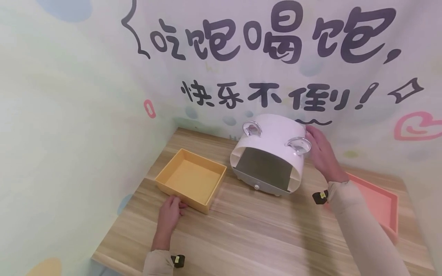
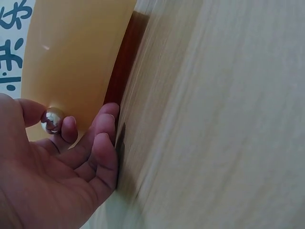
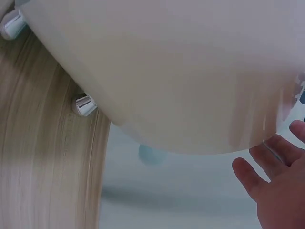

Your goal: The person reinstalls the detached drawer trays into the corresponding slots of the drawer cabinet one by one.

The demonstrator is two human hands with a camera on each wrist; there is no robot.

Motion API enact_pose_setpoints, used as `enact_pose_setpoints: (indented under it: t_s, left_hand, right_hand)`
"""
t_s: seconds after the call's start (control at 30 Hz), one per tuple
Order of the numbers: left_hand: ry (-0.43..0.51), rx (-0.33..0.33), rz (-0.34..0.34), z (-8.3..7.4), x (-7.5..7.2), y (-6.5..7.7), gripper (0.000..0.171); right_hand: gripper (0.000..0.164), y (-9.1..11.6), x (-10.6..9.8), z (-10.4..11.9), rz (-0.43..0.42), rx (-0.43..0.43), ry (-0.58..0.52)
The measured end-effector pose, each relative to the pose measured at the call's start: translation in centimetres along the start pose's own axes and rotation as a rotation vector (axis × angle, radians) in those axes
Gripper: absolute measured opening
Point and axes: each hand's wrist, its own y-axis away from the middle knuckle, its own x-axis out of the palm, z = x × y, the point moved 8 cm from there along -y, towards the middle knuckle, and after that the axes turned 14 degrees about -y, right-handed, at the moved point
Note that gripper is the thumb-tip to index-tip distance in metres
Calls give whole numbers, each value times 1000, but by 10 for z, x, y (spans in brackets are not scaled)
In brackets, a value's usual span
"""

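Note:
At the left of the table, a yellow drawer (image 1: 193,203) lies with its inside facing up. My left hand (image 1: 169,214) is at its near side; in the left wrist view the thumb and index finger pinch its shiny round knob (image 2: 51,120). A white rounded storage case (image 1: 276,128) with two clear ear-shaped pieces stands farther back, its upper bay without a drawer. Below that bay sits a grey drawer front (image 1: 245,177) with a small knob. With fingers fairly straight, my right hand (image 1: 322,157) touches the case's right side toward the back.
A pink drawer (image 1: 394,212) lies on the right of the wooden table (image 1: 248,237), partly behind my right forearm. Printed cloth walls (image 1: 86,126) stand close behind and to the left. The case rests on short shiny feet (image 3: 85,105).

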Motion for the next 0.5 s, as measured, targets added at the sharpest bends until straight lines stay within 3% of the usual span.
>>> enact_pose_setpoints:
  t_s: [0.27,0.5]
  left_hand:
    - [46,1,7,0,0,-1,39]
    - [120,-7,-9,3,-1,-3,36]
  right_hand:
    - [61,0,8,-16,49,98,-70]
    - [61,3,11,-19,42,73,-103]
